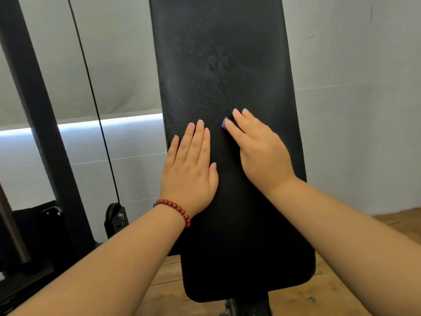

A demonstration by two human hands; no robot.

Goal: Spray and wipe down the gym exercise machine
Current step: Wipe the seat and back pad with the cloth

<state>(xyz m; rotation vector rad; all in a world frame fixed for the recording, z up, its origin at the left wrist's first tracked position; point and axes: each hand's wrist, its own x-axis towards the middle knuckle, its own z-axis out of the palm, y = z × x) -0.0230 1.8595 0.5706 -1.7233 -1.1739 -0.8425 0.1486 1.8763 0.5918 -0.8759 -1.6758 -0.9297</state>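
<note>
My left hand lies flat, fingers straight, by the left edge of the bench; right hand, flat mid-bench, presses a purple cloth.

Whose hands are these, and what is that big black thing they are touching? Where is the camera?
The camera sits on the person's head, so you see what they see: their own arms reaching forward. The big black thing is the padded bench of a gym machine, the part that you lean on. The left hand, the one with the red bead bracelet, lies flat on the pad with straight fingers. The right hand lies flat too, and a small purple corner peeks out under its fingers. That may be the wiping cloth, but too little shows to be sure. Left of the pad stand a black post and a thin cable of the machine. Below is a wooden floor. No spray bottle is in the picture.
</note>
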